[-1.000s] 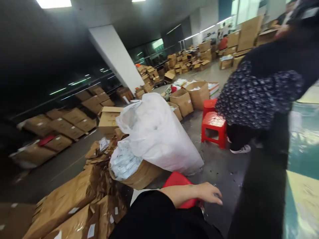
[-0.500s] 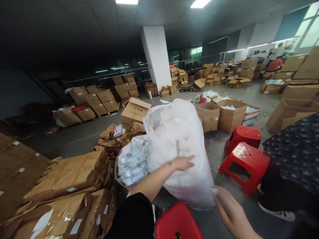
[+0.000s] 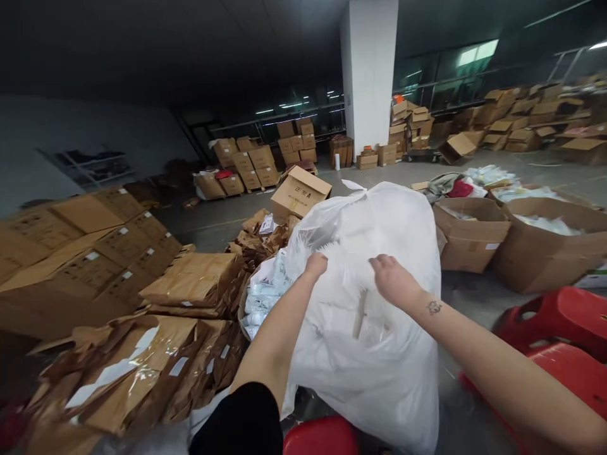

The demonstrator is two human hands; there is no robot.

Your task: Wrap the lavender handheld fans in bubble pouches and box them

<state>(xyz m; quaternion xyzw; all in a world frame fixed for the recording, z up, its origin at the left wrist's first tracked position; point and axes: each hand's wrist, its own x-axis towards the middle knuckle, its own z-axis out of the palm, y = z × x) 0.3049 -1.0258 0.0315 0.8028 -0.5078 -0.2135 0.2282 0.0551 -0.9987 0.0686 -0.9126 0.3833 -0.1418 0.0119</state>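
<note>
A big translucent white plastic bag (image 3: 408,360) stands with its mouth open before me, full of white packed material. Across its opening lies a white bristly bundle (image 3: 348,259) with a fringed edge. My left hand (image 3: 317,265) is closed on the left side of this bundle. At its right side my right hand (image 3: 393,278) has curled fingers that appear to grip it, though the fingertips are partly hidden. A box of clear-wrapped packets (image 3: 263,294) sits close by the bag's left side, partly behind my left forearm.
Wrapped brown packages (image 3: 190,281) and stacked cartons (image 3: 104,259) fill the left. Red stools (image 3: 569,366) stand at right, another red stool (image 3: 322,436) below the bag. Open cartons (image 3: 474,237) line the right, and an open box (image 3: 300,193) is behind the bag.
The view has turned left and come closer to the bag. My left hand has closed at the bag's mouth; my right hand has moved from low beside the bag into its opening.
</note>
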